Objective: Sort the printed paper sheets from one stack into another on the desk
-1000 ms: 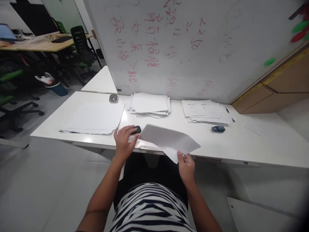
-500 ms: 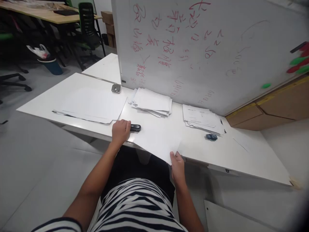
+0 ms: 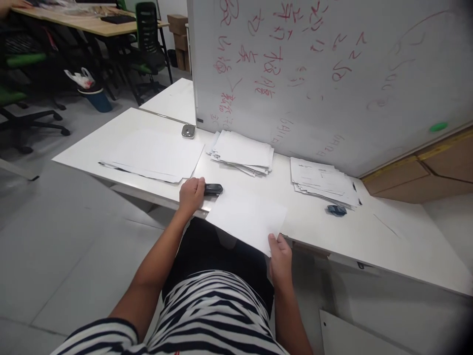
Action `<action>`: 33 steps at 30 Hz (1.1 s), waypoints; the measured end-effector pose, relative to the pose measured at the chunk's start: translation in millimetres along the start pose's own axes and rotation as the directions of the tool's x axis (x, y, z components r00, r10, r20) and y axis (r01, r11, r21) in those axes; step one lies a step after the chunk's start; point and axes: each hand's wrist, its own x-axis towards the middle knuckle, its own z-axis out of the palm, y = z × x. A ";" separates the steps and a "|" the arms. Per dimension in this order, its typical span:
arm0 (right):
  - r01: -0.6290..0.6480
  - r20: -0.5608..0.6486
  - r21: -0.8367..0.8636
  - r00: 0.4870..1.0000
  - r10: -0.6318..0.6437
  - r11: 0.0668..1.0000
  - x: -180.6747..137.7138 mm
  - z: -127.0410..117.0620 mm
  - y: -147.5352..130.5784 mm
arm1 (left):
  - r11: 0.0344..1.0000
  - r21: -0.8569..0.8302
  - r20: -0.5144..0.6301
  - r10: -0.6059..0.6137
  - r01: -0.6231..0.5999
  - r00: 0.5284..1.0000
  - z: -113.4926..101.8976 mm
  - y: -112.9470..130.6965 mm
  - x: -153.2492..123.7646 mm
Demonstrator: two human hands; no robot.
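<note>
My left hand [image 3: 192, 195] is closed around the rear of a black stapler [image 3: 213, 189] near the table's front edge. The stapler's nose points right, beside the corner of a white sheet of paper [image 3: 246, 214]. Whether that corner lies between its jaws I cannot tell. My right hand [image 3: 280, 254] pinches the sheet's near right corner, thumb on top. The sheet overhangs the front edge; whether it is one page or several does not show. Left of the stapler lies a wide stack of white paper [image 3: 155, 153].
On the white table [image 3: 399, 251] lie a middle paper pile [image 3: 242, 149], a right-hand paper pile [image 3: 321, 180], a small dark blue object [image 3: 336, 210] and a grey rounded case [image 3: 188, 131]. A whiteboard [image 3: 273, 103] with red writing stands along the back.
The camera view has shifted, so the scene appears farther right. Both hands keep their hold on the stapler and the sheet, with little movement relative to the table.
</note>
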 end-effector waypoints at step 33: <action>-0.169 0.124 0.152 0.981 0.151 0.974 -19.5 12.1 6.9 | 0.997 -0.060 0.090 0.058 -0.053 0.994 -3.7 -1.6 -4.5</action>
